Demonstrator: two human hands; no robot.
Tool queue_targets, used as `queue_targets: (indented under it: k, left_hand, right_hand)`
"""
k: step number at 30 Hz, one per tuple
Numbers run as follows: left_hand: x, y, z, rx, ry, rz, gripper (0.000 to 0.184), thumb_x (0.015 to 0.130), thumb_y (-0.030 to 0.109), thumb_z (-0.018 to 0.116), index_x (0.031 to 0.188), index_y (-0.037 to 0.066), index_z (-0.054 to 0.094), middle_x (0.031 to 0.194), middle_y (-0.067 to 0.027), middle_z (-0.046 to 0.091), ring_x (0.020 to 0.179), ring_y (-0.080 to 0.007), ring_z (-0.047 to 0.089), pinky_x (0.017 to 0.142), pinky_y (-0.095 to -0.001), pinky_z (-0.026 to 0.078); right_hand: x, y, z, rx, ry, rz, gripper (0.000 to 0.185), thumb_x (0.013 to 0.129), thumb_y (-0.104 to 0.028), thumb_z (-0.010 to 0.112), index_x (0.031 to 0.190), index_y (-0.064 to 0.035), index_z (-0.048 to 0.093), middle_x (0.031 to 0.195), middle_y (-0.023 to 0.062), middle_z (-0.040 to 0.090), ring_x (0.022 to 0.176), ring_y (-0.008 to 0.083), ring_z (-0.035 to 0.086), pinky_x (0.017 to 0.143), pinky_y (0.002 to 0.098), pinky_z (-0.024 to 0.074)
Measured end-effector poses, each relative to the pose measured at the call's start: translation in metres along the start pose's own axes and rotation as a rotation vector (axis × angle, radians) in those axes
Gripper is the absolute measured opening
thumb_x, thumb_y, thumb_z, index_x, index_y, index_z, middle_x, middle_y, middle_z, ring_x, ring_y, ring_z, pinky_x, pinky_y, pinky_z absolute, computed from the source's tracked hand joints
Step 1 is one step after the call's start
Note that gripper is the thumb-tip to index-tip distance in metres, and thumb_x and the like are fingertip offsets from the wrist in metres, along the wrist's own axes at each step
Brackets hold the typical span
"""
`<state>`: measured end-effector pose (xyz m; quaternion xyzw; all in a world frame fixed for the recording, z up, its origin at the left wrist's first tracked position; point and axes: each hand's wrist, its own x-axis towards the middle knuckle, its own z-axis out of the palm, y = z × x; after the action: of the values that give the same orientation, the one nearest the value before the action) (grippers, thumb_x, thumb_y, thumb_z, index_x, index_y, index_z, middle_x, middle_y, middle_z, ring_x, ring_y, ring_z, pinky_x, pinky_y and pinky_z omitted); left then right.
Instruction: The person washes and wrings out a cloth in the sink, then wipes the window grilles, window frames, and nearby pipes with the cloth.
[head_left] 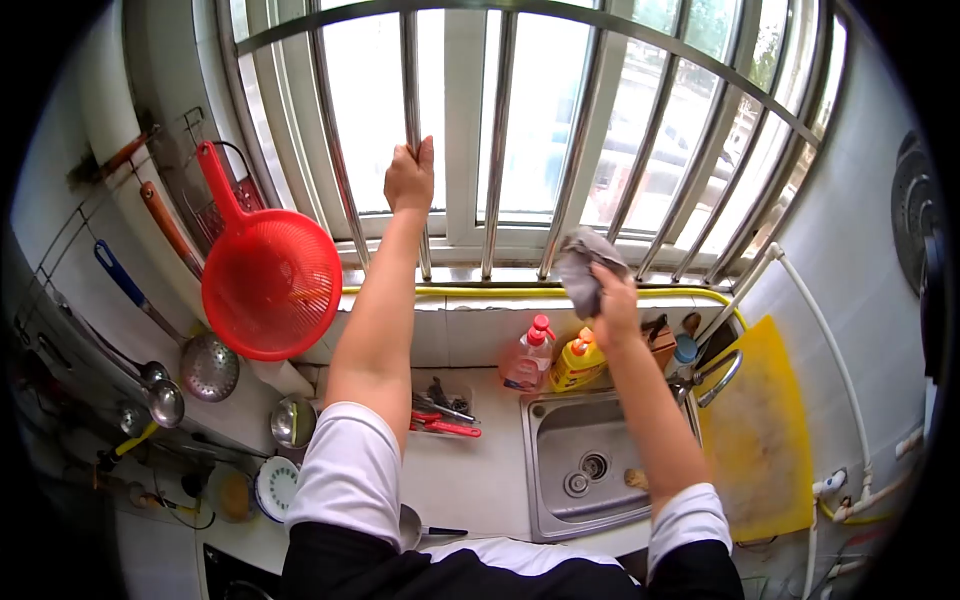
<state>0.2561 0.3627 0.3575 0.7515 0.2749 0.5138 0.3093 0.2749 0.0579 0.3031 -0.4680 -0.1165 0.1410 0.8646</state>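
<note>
Grey cloth [588,268] was bunched in right hand's [616,300] fingers | left hand [410,180] curled round metal bar [410,85] | risk: low, loose swing could have toppled yellow bottle [577,362]

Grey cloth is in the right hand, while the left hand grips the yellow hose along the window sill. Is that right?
Not quite: the head view shows the left hand gripping a metal window bar. The grey cloth is in the right hand.
</note>
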Motion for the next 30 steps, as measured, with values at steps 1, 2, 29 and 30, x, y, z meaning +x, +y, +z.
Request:
queue_targets:
  k: [1, 2, 29, 30]
  left_hand:
    - [0.0, -0.004, 0.005, 0.035, 0.12, 0.08, 0.047, 0.089, 0.049, 0.05, 0.076, 0.004, 0.049, 0.059, -0.0127, 0.059, 0.062, -0.0353, 0.06, 0.059, -0.0429, 0.047]
    - [0.001, -0.008, 0.01, 0.003, 0.181, 0.139, 0.045, 0.089, 0.048, 0.051, 0.074, 0.005, 0.048, 0.058, -0.0146, 0.057, 0.061, -0.0372, 0.059, 0.055, -0.0427, 0.046]
    - [0.002, -0.02, 0.019, -0.092, 0.284, 0.322, 0.035, 0.09, 0.039, 0.052, 0.076, 0.008, 0.047, 0.047, -0.0057, 0.051, 0.046, -0.0273, 0.058, 0.044, -0.0346, 0.045]
    - [0.002, -0.02, 0.019, -0.095, 0.277, 0.321, 0.034, 0.09, 0.039, 0.053, 0.076, 0.008, 0.047, 0.047, -0.0057, 0.051, 0.046, -0.0274, 0.058, 0.044, -0.035, 0.045]
  right_hand:
    - [0.011, 0.017, 0.013, 0.038, -0.004, -0.018, 0.034, 0.086, 0.001, 0.047, 0.12, 0.0008, 0.051, 0.113, 0.0107, 0.058, 0.103, 0.0198, 0.057, 0.091, 0.0304, 0.0447]
    - [0.025, 0.037, 0.023, 0.083, -0.009, -0.037, 0.034, 0.086, 0.002, 0.047, 0.12, 0.0023, 0.051, 0.112, 0.0111, 0.058, 0.102, 0.0201, 0.057, 0.09, 0.03, 0.0449]
    - [-0.002, 0.227, 0.042, -1.565, -0.19, -0.728, 0.076, 0.074, -0.016, 0.059, 0.135, 0.0107, 0.023, 0.144, 0.0247, 0.016, 0.135, 0.0406, 0.013, 0.112, 0.0465, 0.0112]
    - [-0.004, 0.229, 0.044, -1.561, -0.294, -0.748, 0.076, 0.074, -0.015, 0.059, 0.136, 0.0094, 0.023, 0.144, 0.0241, 0.017, 0.135, 0.0408, 0.013, 0.112, 0.0464, 0.0115]
